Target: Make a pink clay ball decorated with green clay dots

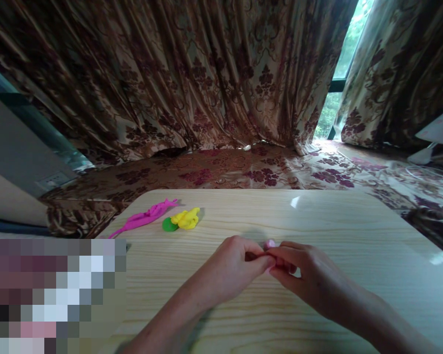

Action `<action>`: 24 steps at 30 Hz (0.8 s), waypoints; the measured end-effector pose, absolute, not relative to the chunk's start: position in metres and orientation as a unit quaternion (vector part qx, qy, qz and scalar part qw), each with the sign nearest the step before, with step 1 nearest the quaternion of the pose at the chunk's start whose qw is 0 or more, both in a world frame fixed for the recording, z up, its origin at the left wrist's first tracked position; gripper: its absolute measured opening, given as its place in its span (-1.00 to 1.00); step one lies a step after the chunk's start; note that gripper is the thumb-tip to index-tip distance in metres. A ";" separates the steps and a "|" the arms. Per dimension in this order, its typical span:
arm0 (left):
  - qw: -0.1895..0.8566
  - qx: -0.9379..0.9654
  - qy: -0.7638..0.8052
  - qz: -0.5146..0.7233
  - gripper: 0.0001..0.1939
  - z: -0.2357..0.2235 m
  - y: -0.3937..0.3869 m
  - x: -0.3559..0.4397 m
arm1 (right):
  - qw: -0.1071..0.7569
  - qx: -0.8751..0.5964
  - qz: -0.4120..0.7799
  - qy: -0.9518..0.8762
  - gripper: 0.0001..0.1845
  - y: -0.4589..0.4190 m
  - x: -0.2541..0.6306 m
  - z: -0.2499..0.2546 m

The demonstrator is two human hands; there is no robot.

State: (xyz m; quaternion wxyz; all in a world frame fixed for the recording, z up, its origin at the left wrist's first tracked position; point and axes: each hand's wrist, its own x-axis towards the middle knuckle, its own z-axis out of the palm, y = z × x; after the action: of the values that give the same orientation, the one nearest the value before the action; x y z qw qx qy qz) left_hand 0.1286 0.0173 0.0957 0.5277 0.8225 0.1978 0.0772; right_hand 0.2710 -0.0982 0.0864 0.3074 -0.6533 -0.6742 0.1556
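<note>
My left hand (245, 258) and my right hand (295, 263) meet over the table, fingertips pinched together. Between them they grip a small piece of pale pink modelling clay (269, 244), which peeks out above the fingers; the rest of it is hidden. To the left on the tabletop lies a long, twisted strip of magenta clay (147, 216). Beside it, a flattened green clay piece (170, 224) touches a crumpled yellow clay lump (186, 219).
The light wood-grain table (328, 211) has rounded far corners. Behind it are a ledge with flowered cloth (214, 169) and patterned curtains (206, 73). A white lamp (437, 130) stands at the far right. A pixelated patch covers the lower left.
</note>
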 end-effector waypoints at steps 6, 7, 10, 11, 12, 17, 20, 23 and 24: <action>0.483 0.854 0.174 0.084 -0.69 0.094 0.014 0.130 | 0.264 -0.669 0.160 -0.676 -0.88 -0.098 0.276 0.085; 0.467 0.862 0.175 0.089 -0.68 0.093 0.014 0.130 | 0.262 -0.669 0.160 -0.677 -0.87 -0.097 0.276 0.085; 0.431 0.880 0.173 0.098 -0.70 0.089 0.016 0.129 | 0.266 -0.665 0.166 -0.678 -0.85 -0.096 0.275 0.084; 0.424 0.883 0.173 0.098 -0.70 0.088 0.016 0.129 | 0.267 -0.663 0.170 -0.678 -0.85 -0.096 0.274 0.083; 0.419 0.886 0.174 0.097 -0.71 0.087 0.017 0.129 | 0.268 -0.662 0.173 -0.678 -0.85 -0.096 0.274 0.083; 0.399 0.896 0.176 0.089 -0.74 0.086 0.017 0.129 | 0.266 -0.664 0.166 -0.679 -0.85 -0.096 0.273 0.080; 0.387 0.902 0.171 0.084 -0.74 0.087 0.017 0.129 | 0.254 -0.667 0.162 -0.681 -0.84 -0.095 0.273 0.078; 0.370 0.910 0.168 0.085 -0.76 0.087 0.017 0.130 | 0.241 -0.671 0.160 -0.682 -0.82 -0.094 0.272 0.075; 0.365 0.912 0.169 0.085 -0.76 0.086 0.017 0.130 | 0.240 -0.672 0.158 -0.683 -0.82 -0.093 0.272 0.074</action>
State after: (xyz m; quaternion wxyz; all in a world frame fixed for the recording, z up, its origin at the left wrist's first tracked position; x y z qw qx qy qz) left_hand 0.1304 0.0171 0.0859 0.3653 0.9115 0.1686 0.0852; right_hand 0.2724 -0.0930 0.0741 0.2405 -0.6716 -0.6828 0.1581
